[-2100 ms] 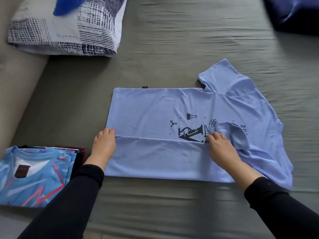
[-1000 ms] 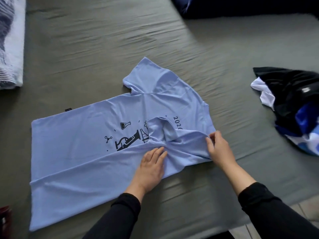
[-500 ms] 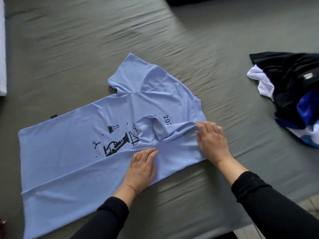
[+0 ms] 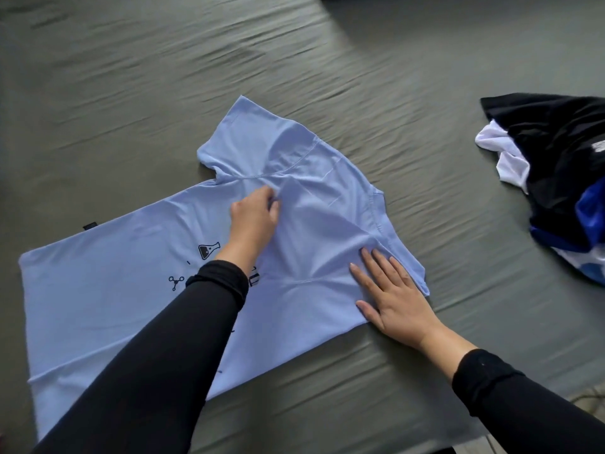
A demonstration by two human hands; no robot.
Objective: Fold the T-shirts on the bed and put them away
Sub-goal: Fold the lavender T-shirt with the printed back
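The left sleeve [image 4: 183, 326] hid much of the print on the blue T-shirt [image 4: 108, 290]; left hand [image 4: 253, 216] pinched a fold, right hand [image 4: 394, 298] pressed flat, fingers spread.

A bed [image 4: 409, 77] fills almost the whole view, covered by a grey-green sheet [image 4: 163, 77] that lies in fine, shallow wrinkles running mostly across it. Soft daylight falls evenly over the cloth, with a darker band of shade toward the far right corner. At the near right edge of the bed, a small strip of pale floor [image 4: 586, 398] shows below the mattress; its surface is too little seen to tell more.
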